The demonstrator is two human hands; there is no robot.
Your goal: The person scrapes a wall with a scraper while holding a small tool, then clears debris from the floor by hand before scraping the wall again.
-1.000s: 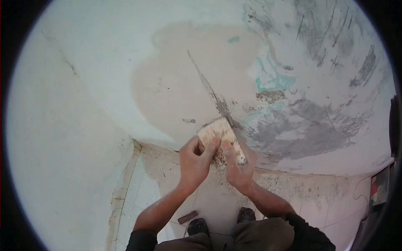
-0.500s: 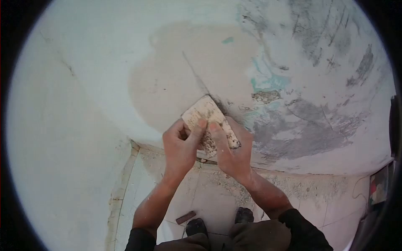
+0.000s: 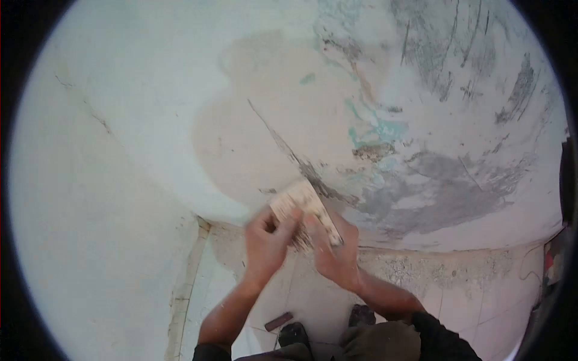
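Both my hands grip a flat, cream-coloured rectangular piece (image 3: 305, 198) speckled with brown stains; its exact kind does not show. My left hand (image 3: 268, 243) pinches its left side, thumb on top and fingers curled behind. On the other side my right hand (image 3: 338, 256) holds it the same way, thumb pressed on its face. The piece is tilted, its upper edge at the lower part of the wall (image 3: 153, 120), beside a dark grey streak (image 3: 319, 185). Above lies a large beige patch (image 3: 265, 78) on the pale wall. The hands and piece are somewhat blurred.
Grey scuffed areas (image 3: 421, 186) and flaking turquoise paint (image 3: 388, 131) mark the wall to the right. Below runs a tiled floor (image 3: 301, 298) with crumbs of debris along the wall's foot. A small brown block (image 3: 278, 321) lies beside my shoe (image 3: 294, 334). Dark objects stand at the far right.
Both hands have moved downward with the cream piece, still gripping it. More of the dark streak on the wall now shows above it. The view has shifted slightly.
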